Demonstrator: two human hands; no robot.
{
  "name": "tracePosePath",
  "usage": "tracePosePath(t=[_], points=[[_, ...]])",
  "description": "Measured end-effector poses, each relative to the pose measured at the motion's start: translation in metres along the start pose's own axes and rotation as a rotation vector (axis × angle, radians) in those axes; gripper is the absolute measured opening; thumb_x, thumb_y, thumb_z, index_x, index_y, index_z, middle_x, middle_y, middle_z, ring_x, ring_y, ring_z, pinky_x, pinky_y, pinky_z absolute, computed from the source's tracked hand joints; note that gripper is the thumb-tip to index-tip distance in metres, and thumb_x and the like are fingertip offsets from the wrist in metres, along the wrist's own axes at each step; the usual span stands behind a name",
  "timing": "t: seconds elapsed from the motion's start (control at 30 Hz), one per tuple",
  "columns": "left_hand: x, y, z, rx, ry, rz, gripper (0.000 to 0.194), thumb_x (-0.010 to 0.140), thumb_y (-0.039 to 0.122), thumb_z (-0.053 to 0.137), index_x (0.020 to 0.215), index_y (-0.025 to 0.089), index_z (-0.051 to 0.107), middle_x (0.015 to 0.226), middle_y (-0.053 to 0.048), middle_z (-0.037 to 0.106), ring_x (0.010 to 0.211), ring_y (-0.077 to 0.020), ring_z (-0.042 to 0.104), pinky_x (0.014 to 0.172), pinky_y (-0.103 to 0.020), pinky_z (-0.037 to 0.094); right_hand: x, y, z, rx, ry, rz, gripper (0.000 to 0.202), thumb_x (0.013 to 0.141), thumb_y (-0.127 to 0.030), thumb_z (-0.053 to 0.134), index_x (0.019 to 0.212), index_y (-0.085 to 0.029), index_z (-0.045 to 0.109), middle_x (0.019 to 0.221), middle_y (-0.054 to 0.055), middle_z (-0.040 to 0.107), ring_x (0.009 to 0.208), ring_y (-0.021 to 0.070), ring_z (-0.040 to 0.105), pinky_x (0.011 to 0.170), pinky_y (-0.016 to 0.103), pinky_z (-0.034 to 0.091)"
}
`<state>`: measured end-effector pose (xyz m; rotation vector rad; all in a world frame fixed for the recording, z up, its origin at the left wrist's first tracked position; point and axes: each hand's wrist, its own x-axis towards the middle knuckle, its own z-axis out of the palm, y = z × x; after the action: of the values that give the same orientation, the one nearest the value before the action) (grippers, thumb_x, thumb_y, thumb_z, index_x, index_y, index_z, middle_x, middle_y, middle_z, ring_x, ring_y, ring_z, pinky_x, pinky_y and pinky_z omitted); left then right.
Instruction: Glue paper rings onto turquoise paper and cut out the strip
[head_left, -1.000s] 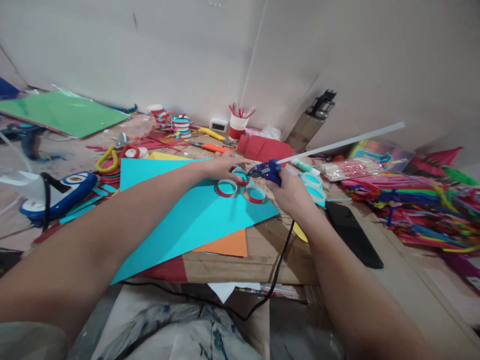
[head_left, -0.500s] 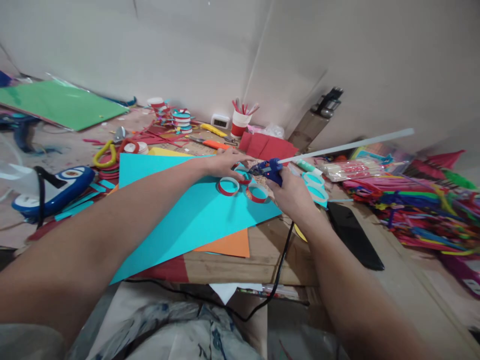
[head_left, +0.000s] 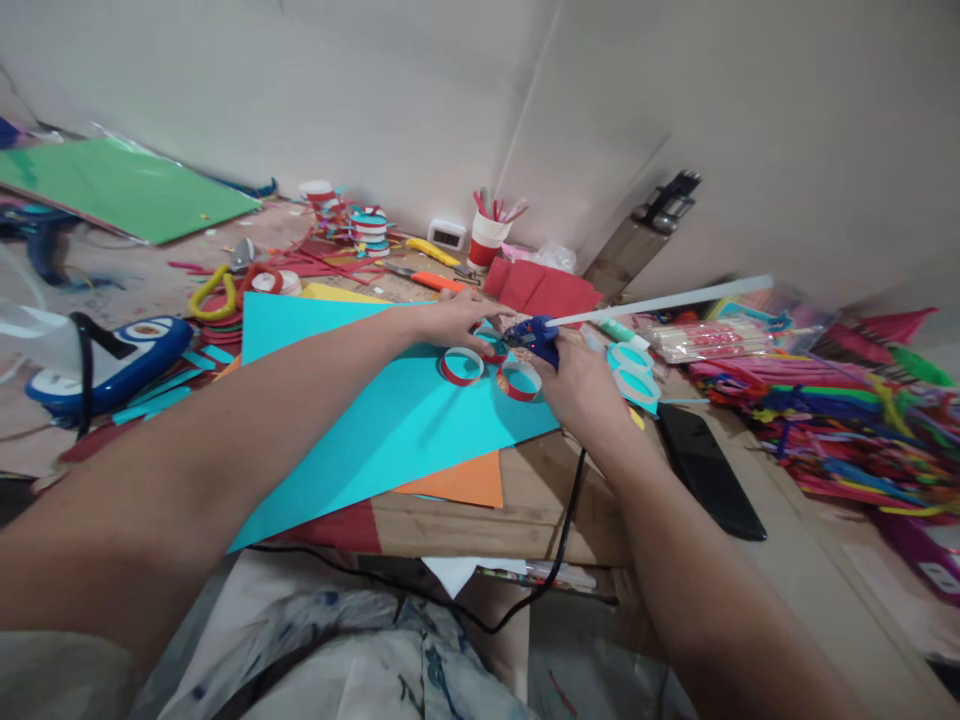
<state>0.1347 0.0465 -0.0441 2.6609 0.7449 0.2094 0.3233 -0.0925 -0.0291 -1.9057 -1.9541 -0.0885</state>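
Note:
A blue hot glue gun (head_left: pixel 534 340) is gripped in my right hand (head_left: pixel 581 375), with a long white glue stick (head_left: pixel 675 300) sticking out of its back. Its nozzle points left at a red paper ring (head_left: pixel 493 350), which the fingers of my left hand (head_left: pixel 457 322) pinch at its far side. Closer to me, two more red rings with pale insides, a left one (head_left: pixel 461 380) and a right one (head_left: pixel 519 394), stand on a bright blue sheet (head_left: pixel 360 440). The nozzle tip and my left fingertips partly hide the far ring.
A black phone (head_left: pixel 709 470) lies to the right, near bundles of coloured pipe cleaners (head_left: pixel 832 420). Behind are red paper (head_left: pixel 536 290), a cup of sticks (head_left: pixel 487 243) and a bottle (head_left: pixel 637 240). The gun's black cord (head_left: pixel 570 510) hangs over the table's front edge.
The glue gun has tilted slightly, and the far end of its glue stick sits lower and further left. Both hands keep their holds; the whole view has shifted a little.

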Motion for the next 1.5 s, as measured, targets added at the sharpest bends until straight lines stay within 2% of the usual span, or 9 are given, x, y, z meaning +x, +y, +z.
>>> tracePosePath(t=[0.2, 0.33, 0.57, 0.73, 0.83, 0.97, 1.27, 1.5], points=[[-0.001, 0.004, -0.002, -0.008, -0.009, -0.015, 0.081, 0.085, 0.048, 0.067, 0.158, 0.034, 0.036, 0.145, -0.003, 0.061, 0.137, -0.0334, 0.04, 0.114, -0.049, 0.027, -0.004, -0.005, -0.003, -0.078, -0.031, 0.006, 0.04, 0.096, -0.032, 0.054, 0.127, -0.009, 0.062, 0.127, 0.024, 0.068, 0.118, 0.0377, 0.061, 0.101, 0.05, 0.047], [0.001, 0.002, -0.002, -0.01, -0.007, 0.02, 0.08, 0.085, 0.047, 0.067, 0.158, 0.032, 0.038, 0.14, -0.005, 0.064, 0.134, -0.033, 0.043, 0.112, -0.048, 0.03, -0.002, -0.006, -0.002, -0.087, -0.016, -0.001, 0.035, 0.094, -0.03, 0.055, 0.121, -0.01, 0.065, 0.123, 0.022, 0.069, 0.118, 0.0376, 0.06, 0.103, 0.05, 0.045], [0.002, -0.003, -0.001, -0.104, 0.01, 0.046, 0.085, 0.081, 0.046, 0.071, 0.158, 0.031, 0.039, 0.151, -0.005, 0.056, 0.136, -0.0303, 0.046, 0.112, -0.042, 0.035, -0.001, -0.001, 0.0, -0.015, 0.021, -0.034, 0.032, 0.092, -0.031, 0.059, 0.119, -0.014, 0.068, 0.117, 0.019, 0.071, 0.115, 0.0366, 0.061, 0.098, 0.046, 0.048], [0.008, -0.007, 0.001, -0.087, 0.023, 0.09, 0.09, 0.081, 0.046, 0.071, 0.161, 0.029, 0.034, 0.156, -0.008, 0.051, 0.141, -0.0317, 0.043, 0.116, -0.044, 0.032, -0.001, 0.0, -0.002, 0.032, 0.018, -0.021, 0.028, 0.091, -0.029, 0.061, 0.113, -0.013, 0.069, 0.113, 0.019, 0.072, 0.113, 0.0363, 0.063, 0.099, 0.046, 0.047], [0.01, -0.008, 0.001, -0.067, 0.006, 0.104, 0.086, 0.081, 0.046, 0.07, 0.159, 0.031, 0.037, 0.152, -0.006, 0.056, 0.138, -0.0317, 0.046, 0.115, -0.046, 0.032, -0.001, 0.001, -0.002, 0.072, 0.019, -0.015, 0.029, 0.091, -0.03, 0.062, 0.114, -0.014, 0.069, 0.115, 0.018, 0.072, 0.115, 0.0358, 0.063, 0.098, 0.046, 0.048], [0.013, -0.009, 0.0, -0.079, -0.026, 0.136, 0.083, 0.082, 0.046, 0.069, 0.158, 0.031, 0.038, 0.145, -0.005, 0.062, 0.133, -0.0292, 0.05, 0.113, -0.041, 0.034, -0.002, 0.001, -0.002, 0.087, 0.011, -0.018, 0.031, 0.092, -0.031, 0.061, 0.117, -0.016, 0.069, 0.119, 0.018, 0.072, 0.117, 0.036, 0.063, 0.099, 0.046, 0.047], [0.015, -0.011, -0.001, -0.068, -0.021, 0.163, 0.082, 0.082, 0.046, 0.069, 0.156, 0.028, 0.041, 0.141, -0.005, 0.064, 0.129, -0.0276, 0.053, 0.11, -0.037, 0.036, -0.004, -0.002, -0.004, -0.008, 0.011, -0.052, 0.034, 0.093, -0.029, 0.057, 0.122, -0.013, 0.067, 0.12, 0.02, 0.071, 0.116, 0.0362, 0.062, 0.097, 0.044, 0.048], [0.013, -0.011, 0.0, -0.076, -0.027, 0.132, 0.084, 0.08, 0.047, 0.071, 0.156, 0.031, 0.04, 0.148, -0.004, 0.059, 0.132, -0.029, 0.051, 0.111, -0.039, 0.037, 0.002, -0.002, 0.004, -0.059, 0.047, -0.062, 0.037, 0.091, -0.029, 0.06, 0.122, -0.01, 0.068, 0.115, 0.021, 0.073, 0.113, 0.0384, 0.064, 0.097, 0.049, 0.049]])
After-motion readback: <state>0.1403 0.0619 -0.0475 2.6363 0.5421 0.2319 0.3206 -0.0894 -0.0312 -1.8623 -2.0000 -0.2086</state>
